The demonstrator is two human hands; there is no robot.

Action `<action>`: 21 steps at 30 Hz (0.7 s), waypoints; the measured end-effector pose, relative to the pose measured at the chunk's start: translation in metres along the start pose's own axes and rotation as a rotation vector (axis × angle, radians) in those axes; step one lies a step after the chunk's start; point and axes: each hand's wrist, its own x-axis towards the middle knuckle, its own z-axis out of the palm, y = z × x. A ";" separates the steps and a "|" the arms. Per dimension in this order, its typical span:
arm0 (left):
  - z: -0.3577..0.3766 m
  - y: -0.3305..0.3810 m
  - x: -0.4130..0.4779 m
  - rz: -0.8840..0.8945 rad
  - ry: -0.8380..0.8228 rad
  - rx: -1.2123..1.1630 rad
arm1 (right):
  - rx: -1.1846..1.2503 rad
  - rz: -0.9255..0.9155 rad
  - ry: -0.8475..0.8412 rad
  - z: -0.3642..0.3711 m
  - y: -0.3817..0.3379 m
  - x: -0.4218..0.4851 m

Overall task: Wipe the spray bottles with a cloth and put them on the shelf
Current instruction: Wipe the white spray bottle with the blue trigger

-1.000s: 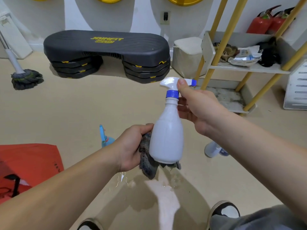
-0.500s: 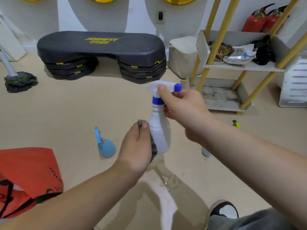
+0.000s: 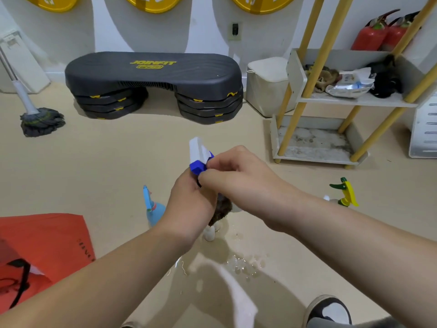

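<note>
Left hand (image 3: 189, 204): seen from the head camera, it is wrapped round the cloth (image 3: 221, 209) and squeezes it against the white spray bottle (image 3: 197, 150).
Right hand (image 3: 238, 183): its fingertips pinch the bottle right at the blue collar (image 3: 197, 168), just under the white spray top.
White spray bottle: up in the air between both hands, over the floor and well away from the shelf (image 3: 354, 101). Most of its body is hidden behind the hands.
Cloth: dark and fuzzy; a tuft hangs out below the left hand.
Puddle (image 3: 241, 263): water shines on the floor right under the hands, near the shoe (image 3: 328, 308).
Slip risk: the bottle may be wet. With only a small pinch at the top, it could slide out and drop into the puddle.
Collar risk: I think a hard twist at the blue collar could loosen the top and let water spill.
Spray risk: a finger bumping the trigger could squirt more water.
Foot risk: walking to the shelf through the puddle could mean a slip.
Floor bottles: a light blue bottle (image 3: 153, 209) and a yellow-green bottle (image 3: 346, 192) stand on the floor close by, so a foot could knock them over.
</note>
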 end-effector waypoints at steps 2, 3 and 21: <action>-0.007 0.000 0.005 0.005 0.047 0.027 | -0.001 -0.007 -0.010 -0.004 -0.001 0.001; -0.010 0.001 0.007 0.015 0.067 0.029 | 0.035 0.004 0.018 -0.007 -0.001 0.003; -0.011 -0.001 0.014 -0.071 -0.061 -0.280 | 0.099 0.017 0.125 -0.031 0.034 0.018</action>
